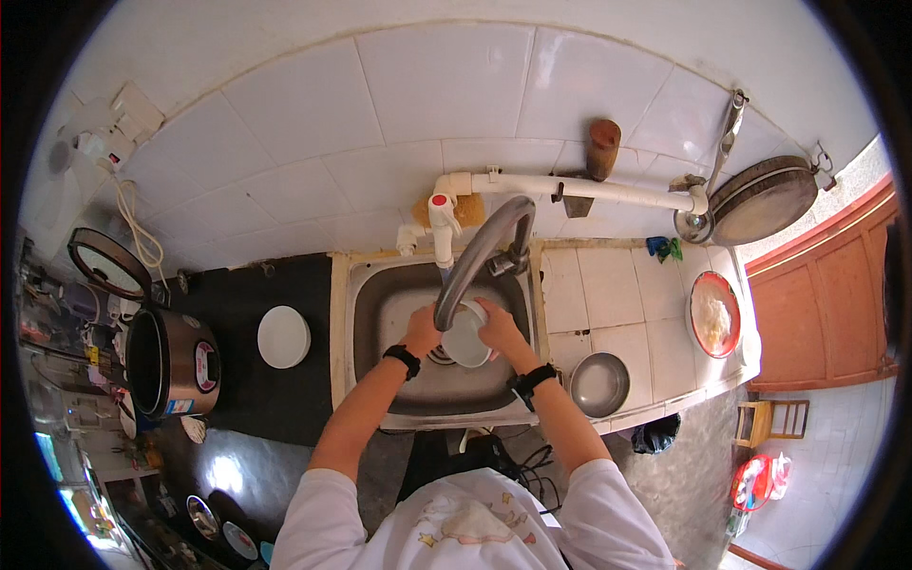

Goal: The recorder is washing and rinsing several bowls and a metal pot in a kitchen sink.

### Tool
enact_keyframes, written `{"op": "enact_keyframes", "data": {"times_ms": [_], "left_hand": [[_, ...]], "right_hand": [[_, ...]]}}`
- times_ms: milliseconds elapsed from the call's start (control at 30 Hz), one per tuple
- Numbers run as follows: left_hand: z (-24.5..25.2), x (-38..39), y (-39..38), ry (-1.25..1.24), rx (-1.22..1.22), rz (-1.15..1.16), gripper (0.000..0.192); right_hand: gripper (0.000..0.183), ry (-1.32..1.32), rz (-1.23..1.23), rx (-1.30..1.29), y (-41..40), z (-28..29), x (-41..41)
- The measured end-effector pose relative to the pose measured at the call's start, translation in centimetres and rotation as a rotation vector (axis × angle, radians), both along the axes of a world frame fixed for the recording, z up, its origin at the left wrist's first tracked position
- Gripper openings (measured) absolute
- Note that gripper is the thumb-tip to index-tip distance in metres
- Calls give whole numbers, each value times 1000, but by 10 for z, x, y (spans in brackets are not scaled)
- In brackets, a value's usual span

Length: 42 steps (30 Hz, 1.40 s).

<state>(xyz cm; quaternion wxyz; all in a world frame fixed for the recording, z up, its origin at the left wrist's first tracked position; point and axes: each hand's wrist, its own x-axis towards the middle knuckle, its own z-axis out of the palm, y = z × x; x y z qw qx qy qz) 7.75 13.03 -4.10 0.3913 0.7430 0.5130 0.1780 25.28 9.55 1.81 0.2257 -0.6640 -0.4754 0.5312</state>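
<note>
Over the stainless steel sink (385,397) I hold a white bowl (467,340) between my two hands. My left hand (423,332) is at its left side, its fingers partly hidden behind the end of the curved metal faucet (479,258). The right side of the rim is gripped by my right hand (501,329), thumb near the top edge. The bowl's open side faces up towards me. Behind it, a white plastic tap (443,231) with a red-centred cap points down into the basin.
Left of the sink, a white bowl (283,337) and a rice cooker (174,360) with raised lid stand on the black counter. On the tiled right counter sit a metal bowl (600,385) and a red-rimmed basin (714,314). A white pipe (605,189) runs along the wall.
</note>
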Motion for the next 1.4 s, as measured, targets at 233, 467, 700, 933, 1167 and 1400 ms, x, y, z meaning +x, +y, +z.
{"op": "enact_keyframes", "data": {"times_ms": [233,467,700,933,1167,1400], "left_hand": [[8,-6,-6,-132,151,-38,20],[-32,3,-41,-378,-236,356,26],[-24,44,-67,-823,-933,747,31],[-42,47,-61,-727,-1058,730,36],[-61,6,9,-208,-121,139,33],[20,41,15,335,1033,-500,35]], "right_hand": [[63,-96,279,-5,-1,10,0],[78,160,110,405,-22,-41,1],[77,34,-86,663,-27,-56,-15],[66,79,-57,606,-20,-16,-7],[63,-78,157,307,-13,-9,4],[56,-21,144,-200,-4,19,7]]}}
